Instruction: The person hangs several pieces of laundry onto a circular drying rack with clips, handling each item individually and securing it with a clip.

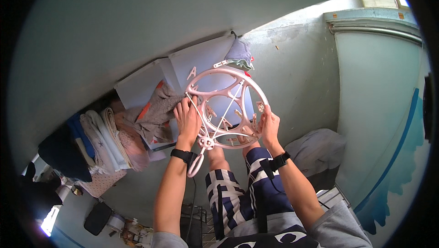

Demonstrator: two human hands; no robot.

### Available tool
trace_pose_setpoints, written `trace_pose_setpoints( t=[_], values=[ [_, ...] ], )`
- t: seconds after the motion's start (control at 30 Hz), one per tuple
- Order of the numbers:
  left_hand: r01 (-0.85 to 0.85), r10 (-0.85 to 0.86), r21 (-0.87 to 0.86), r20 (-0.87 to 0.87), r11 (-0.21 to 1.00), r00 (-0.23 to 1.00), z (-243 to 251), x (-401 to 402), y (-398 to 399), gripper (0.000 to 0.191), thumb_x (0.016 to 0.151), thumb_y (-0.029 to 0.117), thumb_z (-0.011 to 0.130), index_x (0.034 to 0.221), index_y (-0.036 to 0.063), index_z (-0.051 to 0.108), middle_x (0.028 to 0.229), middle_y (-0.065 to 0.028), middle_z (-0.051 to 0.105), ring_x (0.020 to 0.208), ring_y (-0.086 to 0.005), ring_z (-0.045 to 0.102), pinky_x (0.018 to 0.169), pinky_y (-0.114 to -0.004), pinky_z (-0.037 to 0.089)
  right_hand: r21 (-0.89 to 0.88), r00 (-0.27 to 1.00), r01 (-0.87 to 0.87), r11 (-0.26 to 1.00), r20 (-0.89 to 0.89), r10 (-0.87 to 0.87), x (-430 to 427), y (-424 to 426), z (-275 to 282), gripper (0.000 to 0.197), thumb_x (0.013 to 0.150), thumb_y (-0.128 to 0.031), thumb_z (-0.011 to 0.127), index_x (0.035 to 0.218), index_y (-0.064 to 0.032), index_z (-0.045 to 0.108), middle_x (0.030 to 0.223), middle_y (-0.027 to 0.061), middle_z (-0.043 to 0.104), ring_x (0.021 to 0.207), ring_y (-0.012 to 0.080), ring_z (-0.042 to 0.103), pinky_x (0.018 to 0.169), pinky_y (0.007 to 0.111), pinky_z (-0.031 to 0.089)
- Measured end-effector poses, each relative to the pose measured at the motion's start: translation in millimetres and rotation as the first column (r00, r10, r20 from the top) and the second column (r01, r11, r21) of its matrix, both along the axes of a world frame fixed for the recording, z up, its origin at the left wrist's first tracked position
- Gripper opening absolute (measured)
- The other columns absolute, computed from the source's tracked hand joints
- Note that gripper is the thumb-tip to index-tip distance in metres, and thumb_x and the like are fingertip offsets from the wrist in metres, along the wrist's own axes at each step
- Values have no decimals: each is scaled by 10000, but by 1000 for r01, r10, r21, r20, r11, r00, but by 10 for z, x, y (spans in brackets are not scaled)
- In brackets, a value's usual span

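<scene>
A round pink plastic clip hanger [255,87] with white cords, a hook and small clothes pegs is held in front of me. My right hand [269,124] grips its right rim. At its left edge my left hand [188,116] is on the rim beside a grey-brown cloth with orange-red trim [156,111]; the fingertips are partly hidden, so whether they pinch the cloth or the ring cannot be told. The cloth hangs to the left of the ring. One pink peg [192,73] sticks out at the upper left of the hanger.
Folded towels and garments [103,138] hang or lie in a row at the left. White panels [205,56] stand behind the hanger. A grey-purple cloth pouch [238,52] hangs from a hook on the wall. A grey cover [315,148] drapes something at the right.
</scene>
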State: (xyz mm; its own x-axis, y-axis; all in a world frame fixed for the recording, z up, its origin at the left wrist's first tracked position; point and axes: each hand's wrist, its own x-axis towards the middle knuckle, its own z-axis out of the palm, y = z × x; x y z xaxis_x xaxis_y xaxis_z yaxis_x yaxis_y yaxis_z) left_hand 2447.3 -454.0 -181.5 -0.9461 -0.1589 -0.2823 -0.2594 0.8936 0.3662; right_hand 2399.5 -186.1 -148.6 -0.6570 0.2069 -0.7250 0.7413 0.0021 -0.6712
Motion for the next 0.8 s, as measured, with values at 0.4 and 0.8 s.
trace_pose_setpoints(
  t=[0.4,0.8],
  values=[
    [-147,128,367,76,919,989,-341,202,-175,521,730,-99,539,1202,81,666,1113,-140,533,1077,-340,505,976,-416,403,-15,998,57,998,-31,-57,-57,-35,45,424,993,-379,591,701,-72,604,609,-107,422,536,2,325,457,216,221],
    [143,-134,-86,103,986,986,49,111,-92,498,931,97,519,1425,94,462,1118,-126,546,1094,-311,522,990,-455,379,-68,997,32,997,-70,-37,25,22,48,391,991,-347,600,716,-70,623,625,-106,436,549,-2,338,469,211,236]
  ],
)
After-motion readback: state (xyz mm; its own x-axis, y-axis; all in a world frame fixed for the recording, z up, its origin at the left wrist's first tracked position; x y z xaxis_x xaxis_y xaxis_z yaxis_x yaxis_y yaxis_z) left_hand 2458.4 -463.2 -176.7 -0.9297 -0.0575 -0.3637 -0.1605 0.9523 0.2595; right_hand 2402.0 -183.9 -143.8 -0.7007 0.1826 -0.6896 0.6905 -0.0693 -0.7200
